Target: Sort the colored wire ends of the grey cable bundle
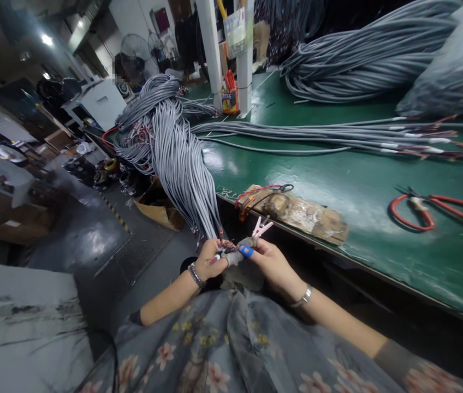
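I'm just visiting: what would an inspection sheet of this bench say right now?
Surface: green table, glossy, worn wooden block at its edge.
Job's things: wire ends of the grey cable bundle; pink-tipped tool.
Clutter: red-handled tool lying on the table.
Hands: left hand grips the wire ends; right hand holds the pink-tipped tool.
Cables: long cables laid flat; cable heap behind.
Surroundings: cardboard box on the floor, fan.

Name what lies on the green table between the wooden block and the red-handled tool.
Nothing. In the head view, the stretch of green table between the wooden block and the red-handled tool is bare.
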The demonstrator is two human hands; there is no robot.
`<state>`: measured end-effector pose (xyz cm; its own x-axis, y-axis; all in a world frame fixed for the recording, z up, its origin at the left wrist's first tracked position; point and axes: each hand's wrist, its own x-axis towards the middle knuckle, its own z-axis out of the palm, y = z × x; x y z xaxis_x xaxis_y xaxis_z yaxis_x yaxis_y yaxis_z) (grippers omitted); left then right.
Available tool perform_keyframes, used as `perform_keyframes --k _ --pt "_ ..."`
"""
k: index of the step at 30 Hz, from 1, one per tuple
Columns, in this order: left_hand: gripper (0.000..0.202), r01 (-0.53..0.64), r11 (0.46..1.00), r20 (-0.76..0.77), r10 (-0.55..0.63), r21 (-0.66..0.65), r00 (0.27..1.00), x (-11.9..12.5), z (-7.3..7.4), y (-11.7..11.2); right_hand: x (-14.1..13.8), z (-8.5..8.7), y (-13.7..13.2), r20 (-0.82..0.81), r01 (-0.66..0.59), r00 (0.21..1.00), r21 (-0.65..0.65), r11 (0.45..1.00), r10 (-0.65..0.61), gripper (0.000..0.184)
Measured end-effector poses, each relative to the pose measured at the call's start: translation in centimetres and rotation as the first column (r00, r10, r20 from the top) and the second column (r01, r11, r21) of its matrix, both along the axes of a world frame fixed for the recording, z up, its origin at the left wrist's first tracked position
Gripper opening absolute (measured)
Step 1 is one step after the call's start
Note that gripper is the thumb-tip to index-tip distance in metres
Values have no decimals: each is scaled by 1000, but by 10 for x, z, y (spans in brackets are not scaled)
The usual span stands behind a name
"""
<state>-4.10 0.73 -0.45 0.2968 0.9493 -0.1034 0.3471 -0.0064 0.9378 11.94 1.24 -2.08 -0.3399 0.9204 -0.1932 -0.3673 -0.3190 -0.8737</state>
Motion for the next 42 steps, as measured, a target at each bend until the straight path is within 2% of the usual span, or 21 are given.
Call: perform_keyframes --k 3,6,9,12,15,18,20,23,27,30,35,38,42 --pt "36 -34 999 43 36 -34 998 6 10 0 0 -1 -1 -64 -7 998 -62 998 3 35" --pt "40 -21 999 25 22 -38 999 7 17 1 -1 -2 -2 -130 -8 991 -159 987 -13 33" --pt "41 -13 999 -4 13 -35 1000 7 20 0 -1 -2 -3 -182 -24 983 -261 965 -25 31" --pt "42 -24 999 -13 24 -24 1000 5 19 0 -1 1 -3 -189 -28 982 -305 952 -31 30" --pt "38 19 1000 -32 -19 -1 999 2 11 1 -2 3 -3 -161 0 986 -297 955 -51 31" --pt "32 167 985 -90 -164 31 982 0 5 4 -5 3 -2 -114 25 992 -290 957 -60 33" --pt "32 215 975 -113 -208 55 972 0 6 4 -5 1 -2 -92 31 994 -287 958 -60 35" --pt "36 102 994 -71 -98 50 993 2 17 2 -1 -5 0 -111 48 990 -285 957 -82 35" --pt "39 -35 999 25 36 -23 999 9 30 -2 12 -20 6 -224 84 962 -294 952 -154 33" --pt "40 -53 997 82 57 -47 995 16 32 -1 19 -26 13 -260 83 955 -232 969 -144 40" --pt "45 -27 994 95 37 -101 995 29 33 8 19 -17 26 -201 85 974 -79 993 -99 48" --pt "44 -4 991 106 18 -134 994 33 32 13 15 -14 30 -231 65 969 -86 994 -83 51" --pt "46 -15 987 125 36 -163 992 34 32 14 10 -19 29 -342 55 934 -141 988 -100 46"
